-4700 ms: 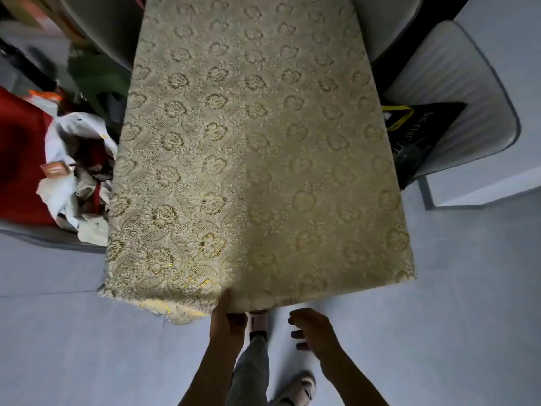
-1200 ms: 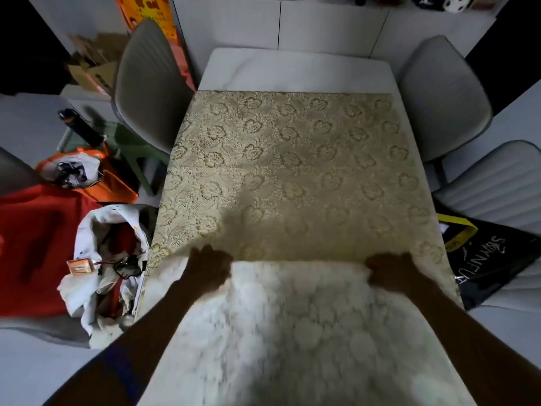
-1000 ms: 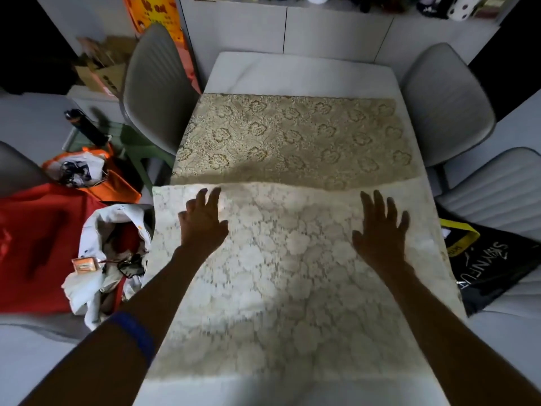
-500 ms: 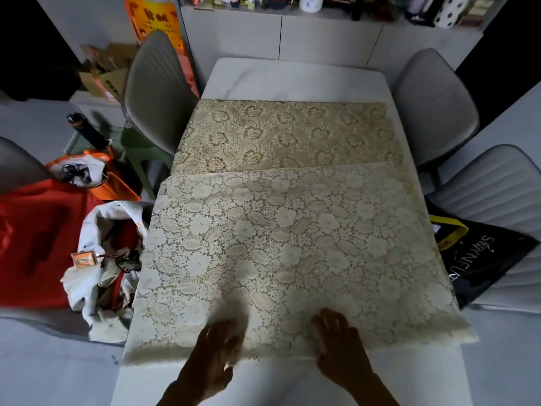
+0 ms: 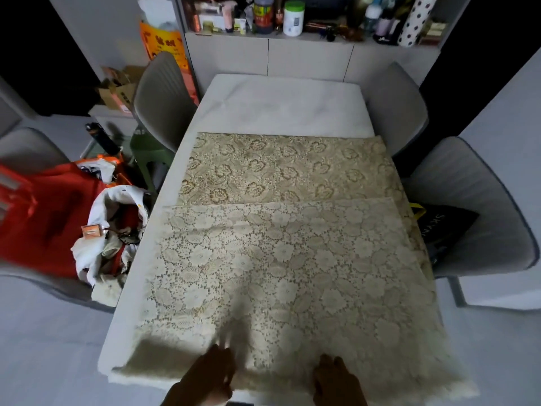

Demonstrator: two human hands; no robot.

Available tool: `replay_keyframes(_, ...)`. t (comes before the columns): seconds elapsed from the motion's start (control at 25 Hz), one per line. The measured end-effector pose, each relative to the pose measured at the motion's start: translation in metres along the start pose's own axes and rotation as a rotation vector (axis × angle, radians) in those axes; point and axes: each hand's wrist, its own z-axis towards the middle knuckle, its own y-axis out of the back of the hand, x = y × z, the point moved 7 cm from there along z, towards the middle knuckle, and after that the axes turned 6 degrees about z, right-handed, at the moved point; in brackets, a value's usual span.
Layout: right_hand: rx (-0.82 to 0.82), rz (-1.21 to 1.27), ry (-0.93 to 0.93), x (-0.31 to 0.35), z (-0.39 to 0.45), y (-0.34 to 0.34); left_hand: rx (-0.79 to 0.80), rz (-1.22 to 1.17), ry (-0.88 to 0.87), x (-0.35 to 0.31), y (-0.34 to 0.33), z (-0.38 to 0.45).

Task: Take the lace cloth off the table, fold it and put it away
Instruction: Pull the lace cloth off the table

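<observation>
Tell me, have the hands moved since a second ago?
Yes. Both the left hand and right hand pulled back from mid-cloth to the lace cloth's near edge.

Lace cloth (image 5: 281, 273) now nearer, its edge over the table's near end.

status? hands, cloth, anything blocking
Both hands, left hand and right hand, at near hem; grip unclear. Lace cloth folded once, on table. Nothing on it.

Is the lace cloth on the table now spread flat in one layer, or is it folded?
Folded once. The lace cloth has its pale near half lying over the golden far part, edge across the middle.
</observation>
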Motion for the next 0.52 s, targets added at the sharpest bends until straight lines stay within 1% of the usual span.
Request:
replay_keyframes(0.04,0.001,0.074,-0.002,-0.003,-0.013,-0.013,0.033,0.003,-0.004,-0.009,-0.009,-0.01)
replay_keyframes(0.08,0.056,0.137,0.017,-0.006,-0.032,-0.025,0.075,-0.006,-0.009,-0.018,-0.018,-0.021)
replay_keyframes(0.12,0.038,0.176,0.062,-0.01,-0.048,-0.036,0.102,-0.053,-0.004,-0.025,-0.023,-0.031)
replay_keyframes(0.16,0.07,0.188,0.088,-0.012,-0.058,-0.041,0.104,-0.121,-0.002,-0.031,-0.024,-0.043)
replay_keyframes(0.2,0.021,0.168,0.158,-0.008,-0.067,-0.044,0.086,-0.181,-0.006,-0.037,-0.022,-0.054)
replay_keyframes(0.24,-0.083,0.161,0.171,-0.006,-0.078,-0.039,0.051,-0.205,-0.019,-0.043,-0.018,-0.062)
replay_keyframes(0.28,-0.042,0.134,0.123,-0.003,-0.084,-0.042,0.004,-0.21,-0.036,-0.049,-0.011,-0.068)
replay_keyframes(0.32,-0.033,0.114,0.164,0.007,-0.093,-0.036,-0.049,-0.215,-0.059,-0.056,0.0,-0.073)
replay_keyframes(0.36,-0.084,0.198,0.218,0.019,-0.098,-0.03,-0.111,-0.223,-0.105,-0.066,0.012,-0.075)
replay_keyframes(0.4,-0.134,0.184,0.259,0.035,-0.103,-0.024,-0.169,-0.238,-0.165,-0.077,0.024,-0.078)
replay_keyframes(0.44,-0.189,0.232,0.3,0.049,-0.106,-0.017,-0.214,-0.248,-0.221,-0.088,0.036,-0.081)
replay_keyframes(0.48,-0.277,0.302,0.328,0.063,-0.114,-0.002,-0.238,-0.241,-0.267,-0.094,0.045,-0.083)
replay_keyframes(0.52,-0.358,0.374,0.315,0.074,-0.123,0.011,-0.237,-0.205,-0.297,-0.094,0.05,-0.086)
